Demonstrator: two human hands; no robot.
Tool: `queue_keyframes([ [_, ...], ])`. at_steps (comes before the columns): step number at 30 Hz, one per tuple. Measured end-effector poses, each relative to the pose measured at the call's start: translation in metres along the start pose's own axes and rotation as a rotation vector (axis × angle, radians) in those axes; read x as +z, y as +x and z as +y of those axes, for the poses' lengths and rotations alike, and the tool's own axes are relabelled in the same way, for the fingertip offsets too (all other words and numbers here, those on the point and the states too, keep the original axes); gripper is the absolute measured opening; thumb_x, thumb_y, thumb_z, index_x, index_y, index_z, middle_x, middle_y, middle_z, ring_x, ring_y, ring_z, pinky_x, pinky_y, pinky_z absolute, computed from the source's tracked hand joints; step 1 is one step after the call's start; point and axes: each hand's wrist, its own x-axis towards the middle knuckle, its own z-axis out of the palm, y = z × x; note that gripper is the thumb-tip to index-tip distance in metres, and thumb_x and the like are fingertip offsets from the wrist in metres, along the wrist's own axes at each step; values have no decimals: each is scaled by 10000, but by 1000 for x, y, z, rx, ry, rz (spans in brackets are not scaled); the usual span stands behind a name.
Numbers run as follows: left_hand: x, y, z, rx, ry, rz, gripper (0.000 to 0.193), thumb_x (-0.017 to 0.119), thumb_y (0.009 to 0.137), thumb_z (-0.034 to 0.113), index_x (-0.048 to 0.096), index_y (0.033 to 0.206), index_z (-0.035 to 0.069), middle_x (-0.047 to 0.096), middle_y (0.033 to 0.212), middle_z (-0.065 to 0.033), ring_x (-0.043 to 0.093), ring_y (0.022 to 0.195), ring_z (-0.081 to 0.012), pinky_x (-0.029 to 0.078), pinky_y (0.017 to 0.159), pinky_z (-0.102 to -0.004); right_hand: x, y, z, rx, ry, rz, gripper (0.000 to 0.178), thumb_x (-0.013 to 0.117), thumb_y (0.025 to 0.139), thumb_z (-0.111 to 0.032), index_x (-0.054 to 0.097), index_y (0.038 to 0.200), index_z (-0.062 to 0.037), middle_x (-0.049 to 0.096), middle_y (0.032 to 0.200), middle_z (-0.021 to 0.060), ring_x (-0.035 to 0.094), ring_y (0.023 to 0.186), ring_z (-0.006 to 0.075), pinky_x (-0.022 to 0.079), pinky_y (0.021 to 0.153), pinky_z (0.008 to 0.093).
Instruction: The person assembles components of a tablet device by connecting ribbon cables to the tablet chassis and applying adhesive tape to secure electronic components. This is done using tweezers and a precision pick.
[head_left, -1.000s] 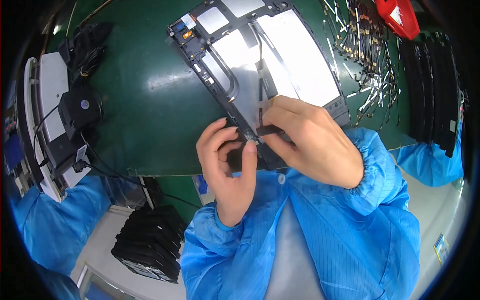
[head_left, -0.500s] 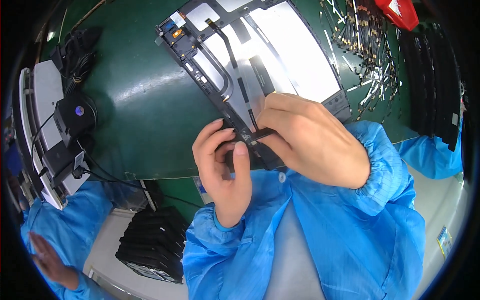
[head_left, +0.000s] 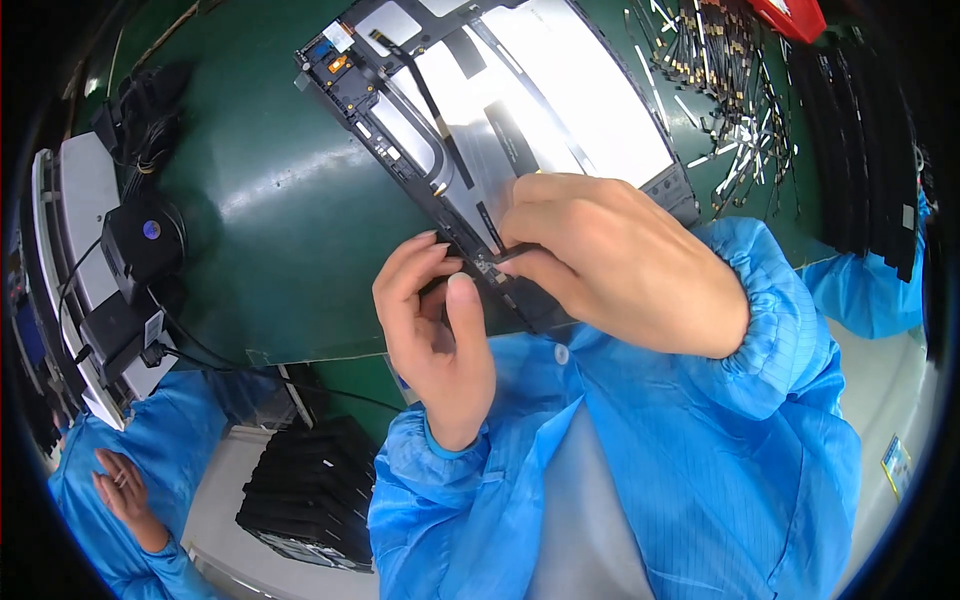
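Observation:
A flat electronic device housing (head_left: 575, 85) lies tilted on the bench, with a black frame and a bright silver inner plate. A black flat ribbon cable (head_left: 425, 88) runs loosely across the plate toward its near corner. At that corner my right hand (head_left: 625, 265) is closed, thumb and forefinger pinching the near end of the cable; its very tip is hidden. My left hand (head_left: 435, 335) rests beside the housing's near left edge, fingers curved and apart from the thumb, nothing visible between them. Small parts (head_left: 340, 65) line the frame's far left corner.
Many loose flat cables (head_left: 740, 120) lie in a heap at the far right, near a red container (head_left: 790, 18) and a row of black panels (head_left: 860, 150). Left are black power adapters (head_left: 145, 240) with cords. A black stack (head_left: 305, 490) stands low left, near a co-worker's hand (head_left: 130, 495).
The whole view has shifted slightly. My right hand's pinch has tightened at the near corner, and less of the dark strip shows there. The co-worker's hand has moved up and to the right.

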Motion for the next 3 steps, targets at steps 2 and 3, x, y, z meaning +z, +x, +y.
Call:
queue_keyframes([
  [2,0,0,0,-18,-28,-7,261,509,899,-7,484,1159,-12,429,1247,-147,524,987,-159,443,884,-292,0,1,0,5,-19,-14,119,617,762,-38,562,836,37,538,833,175,545,786,389,433,675,441],
  [3,-1,0,-2,7,-17,-25,271,513,900,-5,481,1168,-7,427,1253,-149,523,994,-158,446,877,-282,-1,1,-1,11,-21,-24,120,619,763,-42,563,836,35,538,834,175,545,788,389,434,675,440],
])
